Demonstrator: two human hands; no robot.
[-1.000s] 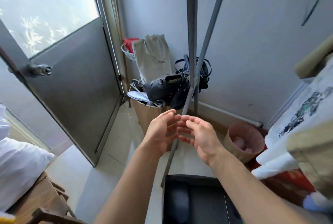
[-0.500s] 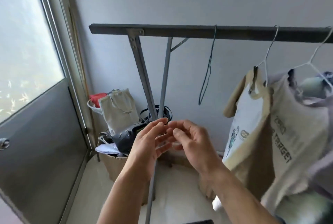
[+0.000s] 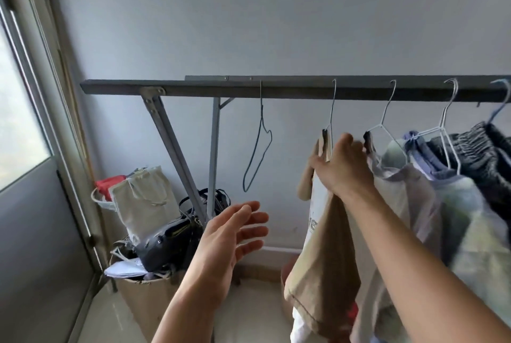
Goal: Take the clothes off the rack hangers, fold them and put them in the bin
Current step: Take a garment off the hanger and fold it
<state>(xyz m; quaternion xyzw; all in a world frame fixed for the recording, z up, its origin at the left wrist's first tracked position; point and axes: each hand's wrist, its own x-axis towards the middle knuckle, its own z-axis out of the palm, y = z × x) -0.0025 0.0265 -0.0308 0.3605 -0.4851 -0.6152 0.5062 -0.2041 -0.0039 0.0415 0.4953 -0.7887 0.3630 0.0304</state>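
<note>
1. At 8 o'clock of the view a heap of bags (image 3: 146, 204) crowds the rack's leg. It is no part of the job, so keep loose cloth away from it.
2. An empty dark hanger (image 3: 260, 149) hangs from the rack bar (image 3: 193, 91), at 12 o'clock of the left hand (image 3: 232, 235). That hand hovers with fingers straight and spread, holding nothing.
3. The right hand (image 3: 343, 168), at 3 o'clock of centre, grips the beige shirt (image 3: 323, 259) at its shoulder, just below the hook of its wire hanger (image 3: 331, 110). The shirt hangs on the bar and touches a pale garment (image 3: 401, 199) at its 3 o'clock.
4. My judgement: bring the free hand to the shirt's other shoulder and slip each shoulder off the wire in turn. A straight downward tug could bend the wire or drag its neighbours.
5. The bin is out of sight.
</note>
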